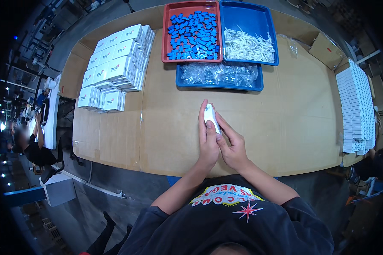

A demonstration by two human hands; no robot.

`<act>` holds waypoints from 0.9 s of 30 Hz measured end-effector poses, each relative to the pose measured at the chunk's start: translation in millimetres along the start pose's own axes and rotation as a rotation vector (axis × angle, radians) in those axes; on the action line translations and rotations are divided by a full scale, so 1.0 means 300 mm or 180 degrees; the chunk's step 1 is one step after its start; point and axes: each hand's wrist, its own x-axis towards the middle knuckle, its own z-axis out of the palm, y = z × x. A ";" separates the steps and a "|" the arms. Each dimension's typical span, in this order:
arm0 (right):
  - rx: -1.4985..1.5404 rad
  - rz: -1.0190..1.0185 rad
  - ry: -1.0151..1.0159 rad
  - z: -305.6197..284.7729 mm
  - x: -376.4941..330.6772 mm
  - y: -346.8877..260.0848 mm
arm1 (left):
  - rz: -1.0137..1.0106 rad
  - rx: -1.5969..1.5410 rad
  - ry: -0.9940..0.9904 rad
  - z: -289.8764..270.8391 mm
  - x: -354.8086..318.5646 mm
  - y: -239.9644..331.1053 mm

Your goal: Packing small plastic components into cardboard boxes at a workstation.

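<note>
1. The left hand (208, 142) and the right hand (232, 146) are meeting over the near middle of the cardboard-covered table (285, 127), and together they are holding a small white part (210, 119) upright between them.
2. The left fingers are lying along the part's left side with the thumb pressing on its front; the right fingers are closing on its lower right side, so both hands are pinching it.
3. Beyond the hands, three trays are sitting at the far edge: a red tray (167, 34) holding small blue pieces (193, 36), a blue tray (268, 25) holding white sticks (247, 46), and a lower blue tray (219, 86) holding clear plastic bags (219, 73).
4. The lower blue tray is lying straight ahead of the hands, with bare cardboard between it and the part.
5. On the far left, stacks of small white boxes (115, 68) are crowding that corner, well apart from the hands.
6. Along the right edge, a long row of flat white boxes (357, 106) is running toward the near corner.
7. A brown carton (325, 50) is sitting at the far right corner, near a loose clear bag (291, 42).
8. The near table edge is running just under the wrists.
9. Open cardboard is stretching to both sides of the hands.
10. Another person (30, 144) is sitting at a separate bench far to the left.
</note>
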 end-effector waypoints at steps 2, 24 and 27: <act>-0.0540 -0.0314 -0.0116 -0.002 0.002 -0.020 | 0.0054 -0.0001 0.0013 0.009 -0.002 0.016; -0.0981 -0.0815 -0.0070 0.009 -0.009 -0.028 | 0.0242 -0.0066 -0.0099 0.001 -0.026 0.014; -0.0864 -0.0806 -0.0038 0.011 -0.010 -0.033 | 0.0249 -0.0078 -0.0078 0.003 -0.030 0.018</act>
